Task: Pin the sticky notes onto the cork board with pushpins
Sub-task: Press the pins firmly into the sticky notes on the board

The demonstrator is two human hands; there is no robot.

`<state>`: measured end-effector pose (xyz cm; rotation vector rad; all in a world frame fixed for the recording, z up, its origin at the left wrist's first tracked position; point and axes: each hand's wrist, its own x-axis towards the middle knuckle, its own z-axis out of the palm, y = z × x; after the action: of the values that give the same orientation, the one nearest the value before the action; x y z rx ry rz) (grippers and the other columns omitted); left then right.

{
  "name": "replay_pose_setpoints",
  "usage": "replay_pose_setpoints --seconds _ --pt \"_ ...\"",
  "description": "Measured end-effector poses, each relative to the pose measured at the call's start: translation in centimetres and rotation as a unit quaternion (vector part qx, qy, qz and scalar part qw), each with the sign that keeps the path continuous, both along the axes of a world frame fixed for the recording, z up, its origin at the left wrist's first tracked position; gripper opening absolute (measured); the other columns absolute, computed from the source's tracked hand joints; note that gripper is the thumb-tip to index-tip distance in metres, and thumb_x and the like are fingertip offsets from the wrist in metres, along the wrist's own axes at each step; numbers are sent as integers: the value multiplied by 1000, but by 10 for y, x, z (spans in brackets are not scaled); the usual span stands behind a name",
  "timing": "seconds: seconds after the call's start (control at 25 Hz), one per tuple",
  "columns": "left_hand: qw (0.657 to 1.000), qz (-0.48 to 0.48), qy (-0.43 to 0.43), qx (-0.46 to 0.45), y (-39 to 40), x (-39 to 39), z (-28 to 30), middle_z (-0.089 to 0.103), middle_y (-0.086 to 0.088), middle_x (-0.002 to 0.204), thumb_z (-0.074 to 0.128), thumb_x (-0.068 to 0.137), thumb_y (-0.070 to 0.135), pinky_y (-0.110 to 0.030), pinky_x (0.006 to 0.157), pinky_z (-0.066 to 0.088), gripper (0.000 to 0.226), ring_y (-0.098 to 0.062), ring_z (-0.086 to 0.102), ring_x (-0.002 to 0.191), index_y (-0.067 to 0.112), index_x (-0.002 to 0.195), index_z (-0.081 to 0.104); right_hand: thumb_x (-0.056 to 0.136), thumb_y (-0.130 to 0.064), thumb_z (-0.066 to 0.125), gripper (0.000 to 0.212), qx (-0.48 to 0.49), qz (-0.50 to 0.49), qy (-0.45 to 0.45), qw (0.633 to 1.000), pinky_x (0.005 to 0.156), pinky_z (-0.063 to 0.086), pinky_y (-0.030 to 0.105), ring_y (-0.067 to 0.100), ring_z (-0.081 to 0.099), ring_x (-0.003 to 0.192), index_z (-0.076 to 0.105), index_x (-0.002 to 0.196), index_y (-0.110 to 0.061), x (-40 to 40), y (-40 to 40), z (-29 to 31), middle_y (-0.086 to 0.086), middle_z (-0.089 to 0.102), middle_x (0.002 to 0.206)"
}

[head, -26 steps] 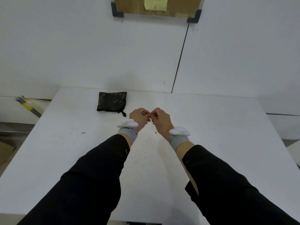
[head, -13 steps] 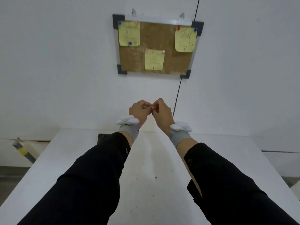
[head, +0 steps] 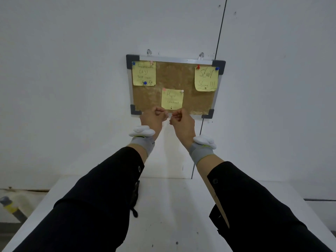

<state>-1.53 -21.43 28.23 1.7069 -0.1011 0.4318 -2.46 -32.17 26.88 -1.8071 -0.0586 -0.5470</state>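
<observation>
Cork board (head: pixel 174 79) on wall, three yellow sticky notes pinned: top-left (head: pixel 144 73), top-right (head: pixel 206 79), bottom-middle (head: pixel 172 99). Left hand (head: pixel 152 118) and right hand (head: pixel 182 122) curled (contents unclear), raised from table to board's bottom edge.

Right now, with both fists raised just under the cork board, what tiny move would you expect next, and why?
Probably the right hand lifts to the lower edge of the middle yellow sticky note on the brown framed cork board to press in a pin. That note seems pinned only at its top corners, and both hands, the left hand too, are pinched shut just beneath it. Whatever they hold is too small to see.
</observation>
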Motion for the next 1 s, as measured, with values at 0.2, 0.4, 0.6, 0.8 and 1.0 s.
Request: replay_pose_setpoints --seconds 0.2,0.4,0.6,0.8,1.0 --pt "999 -17 -25 -20 -3 18 7 66 -8 74 66 83 7 -35 71 52 14 -23 60 74 18 74 64 83 1 54 8 -40 -28 -10 999 72 48 32 21 58 77 58 88 -4 18 -8 5 11 63 83" --pt "998 -12 -54 -17 -9 27 9 65 -12 76 66 82 4 -20 67 49 5 -21 60 72 0 86 67 85 0 54 7 -93 -47 -46 994 70 44 28 18 54 76 59 90 -1 30 -10 9 15 65 89" --pt "997 0 -78 -9 -13 30 7 66 -15 82 65 83 1 -23 70 51 8 -23 61 75 -5 89 65 85 -2 55 5 -84 -51 -45 994 73 47 31 19 56 77 60 88 -1 38 -12 7 15 65 89" --pt "996 8 -87 3 -18 34 3 65 -9 78 65 82 1 -10 63 47 5 -17 61 72 -2 86 65 84 -1 57 3 -74 -46 -59 994 71 47 31 20 56 77 59 85 -1 42 -13 4 16 64 89" --pt "996 24 -86 4 -20 38 -4 65 -10 78 66 82 4 -19 67 48 6 -19 60 73 -1 86 65 83 -1 58 2 -71 -44 -64 994 71 47 32 22 57 78 59 85 -1 44 -14 2 17 63 89"
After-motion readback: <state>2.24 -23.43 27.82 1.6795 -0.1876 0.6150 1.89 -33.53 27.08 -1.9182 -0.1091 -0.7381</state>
